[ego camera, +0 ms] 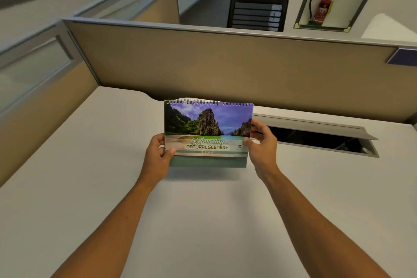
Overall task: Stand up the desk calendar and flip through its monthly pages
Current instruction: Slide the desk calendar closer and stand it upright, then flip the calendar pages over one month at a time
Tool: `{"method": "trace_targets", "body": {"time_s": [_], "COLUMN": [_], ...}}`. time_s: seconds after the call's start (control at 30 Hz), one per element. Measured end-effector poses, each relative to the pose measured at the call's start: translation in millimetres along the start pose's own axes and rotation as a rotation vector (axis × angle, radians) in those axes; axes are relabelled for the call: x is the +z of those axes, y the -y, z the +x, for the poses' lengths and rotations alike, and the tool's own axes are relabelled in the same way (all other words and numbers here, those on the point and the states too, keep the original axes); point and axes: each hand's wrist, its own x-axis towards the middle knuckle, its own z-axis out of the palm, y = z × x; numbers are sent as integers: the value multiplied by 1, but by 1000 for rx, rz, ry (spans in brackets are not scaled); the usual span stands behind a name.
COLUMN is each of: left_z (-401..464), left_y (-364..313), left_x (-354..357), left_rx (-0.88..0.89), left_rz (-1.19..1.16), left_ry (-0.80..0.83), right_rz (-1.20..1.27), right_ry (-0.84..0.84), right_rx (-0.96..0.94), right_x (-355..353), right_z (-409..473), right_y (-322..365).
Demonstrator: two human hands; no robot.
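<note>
The desk calendar (207, 126) is upright over the middle of the white desk (90, 165), spiral binding on top. Its cover faces me with a cliff-and-lagoon photo and the words "Amazing Natural Scenery". A green base strip shows below the cover. My left hand (159, 156) grips the calendar's lower left edge, thumb on the front. My right hand (261, 142) holds the right edge, thumb on the cover and fingers behind. Whether the base touches the desk I cannot tell; a shadow lies under it.
A beige cubicle partition (225, 67) rises just behind the desk. To the right, an open cable slot with a raised grey flap (316, 135) is cut into the desk. A black chair (257, 12) and a fire extinguisher (321, 9) stand beyond the partition.
</note>
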Motion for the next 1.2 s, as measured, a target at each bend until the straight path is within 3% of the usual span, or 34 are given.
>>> {"method": "trace_targets", "body": {"time_s": [0.3,0.63,0.87,1.07,1.2], "left_z": [13,18,14,16,18], "left_y": [46,63,71,73,74], "left_x": [6,21,24,24,23], "left_rx": [-24,16,-7,-16,-25], "left_rz": [138,187,255,295,272], "left_ry": [-23,-48,-47,-45,-45], "right_rz": [-84,-363,-266,-253,-305], "right_ry": [127,324,134,-173,-180], "right_rx": [-39,-52,42,117,123], "right_x": [18,19,31,32,18], "right_z": [8,-1,-21,-20,-19], "right_y": [-40,-67,-77,-68,-61]}}
